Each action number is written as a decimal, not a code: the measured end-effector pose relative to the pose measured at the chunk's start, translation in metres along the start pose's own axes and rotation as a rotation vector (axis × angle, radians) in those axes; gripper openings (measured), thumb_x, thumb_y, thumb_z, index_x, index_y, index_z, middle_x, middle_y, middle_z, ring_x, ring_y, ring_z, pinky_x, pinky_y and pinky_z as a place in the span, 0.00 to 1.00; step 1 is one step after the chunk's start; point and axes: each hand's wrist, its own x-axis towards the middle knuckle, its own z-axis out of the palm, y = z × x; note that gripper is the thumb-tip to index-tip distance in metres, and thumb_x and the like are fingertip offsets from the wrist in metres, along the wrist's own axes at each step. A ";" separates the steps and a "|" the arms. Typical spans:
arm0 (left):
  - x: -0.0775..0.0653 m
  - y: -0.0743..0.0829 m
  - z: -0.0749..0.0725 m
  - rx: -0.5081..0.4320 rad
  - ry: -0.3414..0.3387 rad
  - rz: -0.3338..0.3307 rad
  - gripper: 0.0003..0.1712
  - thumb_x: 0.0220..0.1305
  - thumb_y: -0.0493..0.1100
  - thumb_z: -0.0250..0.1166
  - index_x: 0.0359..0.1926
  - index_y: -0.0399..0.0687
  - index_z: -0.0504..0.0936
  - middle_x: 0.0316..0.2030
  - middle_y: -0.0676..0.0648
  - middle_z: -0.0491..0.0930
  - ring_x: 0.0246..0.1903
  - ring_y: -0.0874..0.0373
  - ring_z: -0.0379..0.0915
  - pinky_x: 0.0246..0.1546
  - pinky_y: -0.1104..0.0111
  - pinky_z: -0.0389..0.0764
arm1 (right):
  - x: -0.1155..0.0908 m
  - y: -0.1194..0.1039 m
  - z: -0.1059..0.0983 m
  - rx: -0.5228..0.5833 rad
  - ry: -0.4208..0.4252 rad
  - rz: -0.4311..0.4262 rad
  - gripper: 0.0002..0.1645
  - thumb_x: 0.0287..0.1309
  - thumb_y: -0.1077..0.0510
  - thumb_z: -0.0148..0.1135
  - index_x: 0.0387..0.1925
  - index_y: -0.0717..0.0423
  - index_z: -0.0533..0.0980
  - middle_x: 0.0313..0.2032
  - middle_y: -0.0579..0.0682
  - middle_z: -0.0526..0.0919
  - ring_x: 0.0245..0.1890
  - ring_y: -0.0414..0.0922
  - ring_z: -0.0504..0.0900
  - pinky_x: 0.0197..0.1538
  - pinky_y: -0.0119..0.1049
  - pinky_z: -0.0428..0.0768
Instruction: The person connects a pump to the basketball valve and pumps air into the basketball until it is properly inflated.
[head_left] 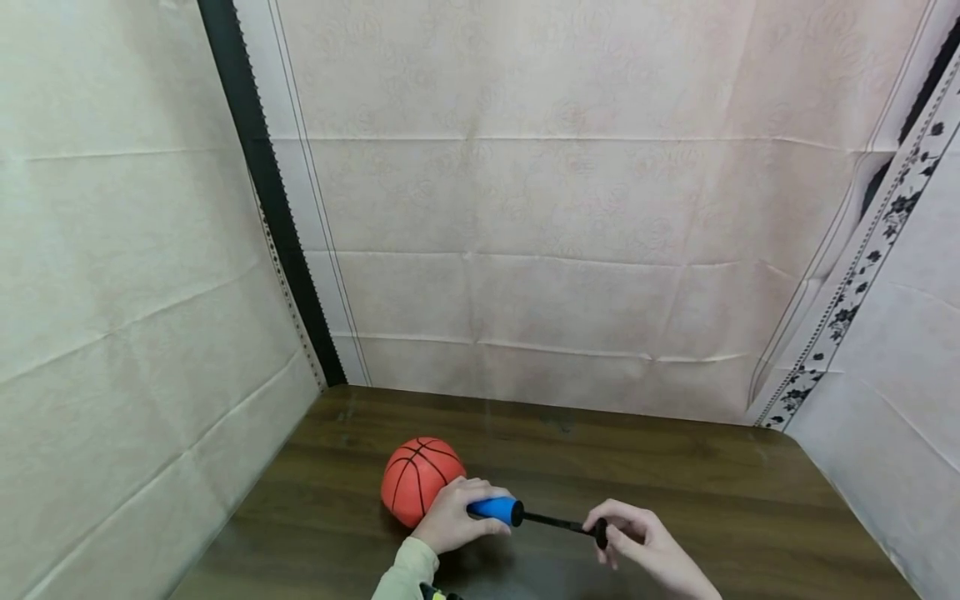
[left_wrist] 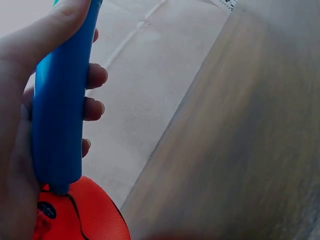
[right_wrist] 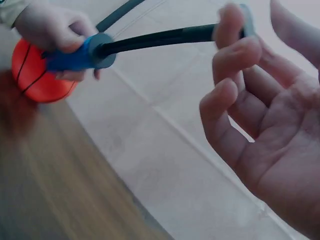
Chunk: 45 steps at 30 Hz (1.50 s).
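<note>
While the blue barrel (head_left: 492, 510) of a hand pump (left_wrist: 60, 115) is gripped by the left hand (head_left: 456, 517), its black handle (head_left: 602, 533) is held by the right hand (head_left: 647, 542). The left hand is closed round the barrel: the thumb is laid along one side, and the fingertips (left_wrist: 95, 109) are seen past the other edge in the left wrist view. At the right hand, the fingers are curled about the handle and the palm is turned toward the right wrist camera; how firmly the handle is pinched cannot be told.

Between the two hands, a length of black rod (head_left: 553, 522) is exposed, and the pump is held above the brown table (head_left: 637, 471), with its handle end toward the right. Just beside the left hand, an orange-red ball (head_left: 417, 479) marked with black lines is placed on the table. A small tip (left_wrist: 60, 189) at the barrel's end is seen against the ball in the left wrist view, but whether the two are touching cannot be told.

A pale green sleeve (head_left: 409, 568) is seen behind the left hand. The table is bounded by pale cloth (head_left: 562, 208), by which a dark floral band (head_left: 843, 312) is carried at the right, and a black strip (head_left: 277, 200) is seen at the left corner
</note>
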 end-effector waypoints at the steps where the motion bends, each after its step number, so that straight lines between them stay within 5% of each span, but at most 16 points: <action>1: 0.000 0.000 0.000 0.000 -0.002 -0.003 0.24 0.57 0.63 0.67 0.52 0.63 0.82 0.42 0.58 0.84 0.40 0.68 0.73 0.44 0.68 0.73 | 0.001 0.001 0.000 0.005 0.002 -0.012 0.18 0.69 0.74 0.38 0.50 0.62 0.73 0.25 0.66 0.73 0.24 0.56 0.70 0.28 0.41 0.76; 6: 0.000 0.003 0.003 -0.002 -0.014 -0.035 0.23 0.57 0.64 0.66 0.52 0.68 0.81 0.43 0.57 0.84 0.41 0.67 0.74 0.45 0.66 0.74 | 0.008 0.010 0.008 0.078 0.008 -0.007 0.15 0.70 0.73 0.39 0.48 0.66 0.72 0.24 0.65 0.69 0.23 0.53 0.69 0.26 0.39 0.75; 15: 0.005 0.005 0.016 0.037 -0.032 -0.019 0.24 0.57 0.65 0.66 0.52 0.66 0.82 0.45 0.57 0.85 0.43 0.65 0.76 0.45 0.68 0.74 | 0.031 0.027 0.035 0.090 0.130 0.240 0.17 0.74 0.61 0.43 0.49 0.75 0.68 0.27 0.43 0.75 0.24 0.34 0.73 0.27 0.33 0.74; 22: 0.006 0.006 0.016 0.072 0.001 0.062 0.23 0.56 0.64 0.66 0.51 0.63 0.83 0.41 0.59 0.85 0.39 0.68 0.77 0.45 0.70 0.73 | 0.040 0.032 0.047 0.026 0.149 0.352 0.22 0.73 0.53 0.46 0.53 0.70 0.70 0.28 0.52 0.76 0.25 0.33 0.73 0.28 0.32 0.73; 28: 0.004 0.004 0.009 0.081 -0.004 0.083 0.24 0.56 0.63 0.67 0.51 0.62 0.83 0.40 0.60 0.84 0.39 0.69 0.76 0.45 0.69 0.73 | 0.032 0.026 0.035 0.047 0.066 0.353 0.20 0.74 0.55 0.45 0.55 0.68 0.71 0.31 0.50 0.77 0.26 0.42 0.72 0.33 0.39 0.76; 32: 0.002 0.001 0.002 0.076 0.057 0.071 0.23 0.56 0.63 0.67 0.51 0.63 0.83 0.39 0.60 0.84 0.38 0.68 0.75 0.44 0.67 0.73 | 0.023 0.010 0.021 0.081 0.088 0.370 0.22 0.75 0.53 0.43 0.54 0.67 0.71 0.32 0.45 0.80 0.27 0.39 0.75 0.34 0.35 0.77; 38: 0.003 0.001 -0.003 0.065 0.096 0.052 0.23 0.55 0.62 0.68 0.51 0.64 0.82 0.40 0.61 0.84 0.38 0.68 0.75 0.44 0.66 0.74 | 0.007 -0.005 0.006 0.046 0.143 0.241 0.15 0.74 0.61 0.42 0.49 0.64 0.73 0.28 0.42 0.78 0.27 0.34 0.76 0.32 0.34 0.76; 45: 0.005 0.008 0.004 0.094 0.085 0.025 0.23 0.57 0.62 0.67 0.51 0.63 0.82 0.40 0.58 0.84 0.38 0.66 0.75 0.41 0.70 0.74 | 0.017 0.009 0.014 0.103 0.143 0.084 0.11 0.72 0.67 0.41 0.46 0.66 0.71 0.24 0.47 0.72 0.24 0.40 0.72 0.28 0.34 0.76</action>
